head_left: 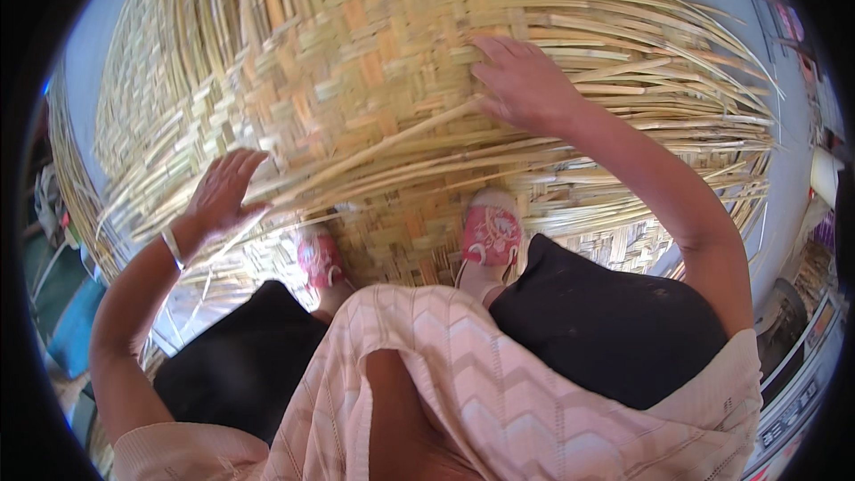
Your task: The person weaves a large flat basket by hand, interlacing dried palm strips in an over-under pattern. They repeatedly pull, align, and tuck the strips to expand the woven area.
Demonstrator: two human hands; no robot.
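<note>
Your zigzag top (pixel 499 365) sits nearest, your left hand (pixel 218 191) open, empty, your right hand (pixel 525 85) half-curled, hold unclear, over woven strips (pixel 383 62).

1. The woven mat (pixel 356 80) is showing dry, cane-like plant strips, rough and ridged, faintly shiny.
2. The loose strips (pixel 641 67) are looking smoother lengthwise.
3. The bracelet (pixel 173 248) is gleaming like metal.
4. The trousers (pixel 606 321) are looking like matt cloth.
5. The top (pixel 499 365) is showing ribbed, matt knit.
6. The shoes (pixel 492 230) are appearing cloth-like.
</note>
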